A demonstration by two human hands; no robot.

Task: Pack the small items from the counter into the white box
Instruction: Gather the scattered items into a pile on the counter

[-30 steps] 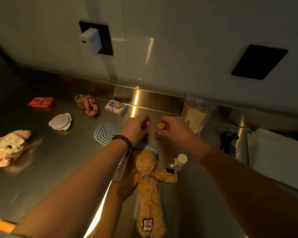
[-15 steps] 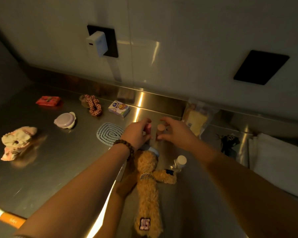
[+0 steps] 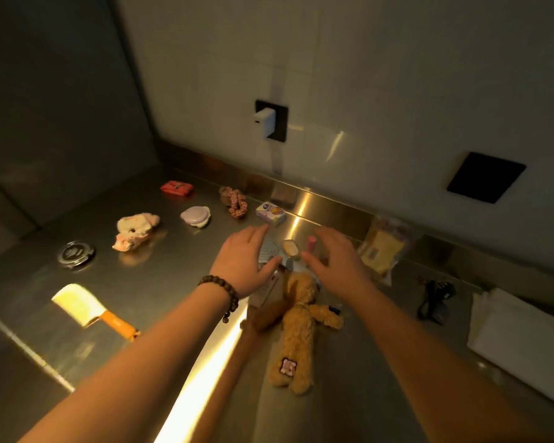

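My left hand [image 3: 243, 260] and my right hand [image 3: 335, 255] hover open over the steel counter [image 3: 179, 282], fingers spread, holding nothing. Between them lie a small cream piece [image 3: 291, 248] and a small pink piece [image 3: 311, 243]. A tan plush bear [image 3: 296, 330] lies face down just below my hands. Small items sit farther back: a printed little box [image 3: 271, 213], a checked scrunchie [image 3: 236, 202], a lilac lidded dish [image 3: 195, 216], a red pouch [image 3: 176, 188], a pink-and-cream cloth [image 3: 135, 231]. The white box [image 3: 522, 337] stands at the right.
A cleaver with an orange handle [image 3: 90, 310] lies at the front left, near a round dark drain cover [image 3: 76, 254]. A clear bag with yellow contents [image 3: 381, 251] leans at the back wall. A black clip bundle [image 3: 434, 297] sits left of the white box.
Both hands let go of the pink and cream pieces, which now rest on the counter, and opened. The view swung left, so the cleaver and drain cover came into sight.
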